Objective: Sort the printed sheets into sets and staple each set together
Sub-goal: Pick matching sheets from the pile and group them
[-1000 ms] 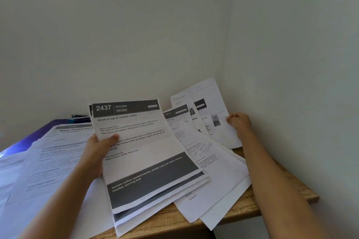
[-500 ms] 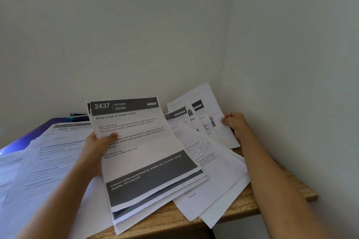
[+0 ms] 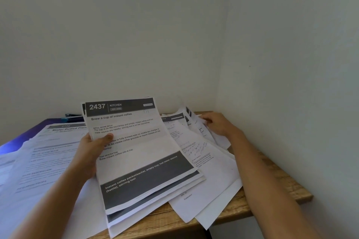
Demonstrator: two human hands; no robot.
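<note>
The right hand had lowered onto the loose sheets at centre right of the tabletop; its grip could not be determined. The left hand held the 2437 set, thumb across it, at frame centre.

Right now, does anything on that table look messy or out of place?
Yes. The loose sheets by the right hand lie fanned and crooked, some hanging over the table edge. The 2437 set in the left hand isn't squared up: lower pages stick out at the bottom.
</note>
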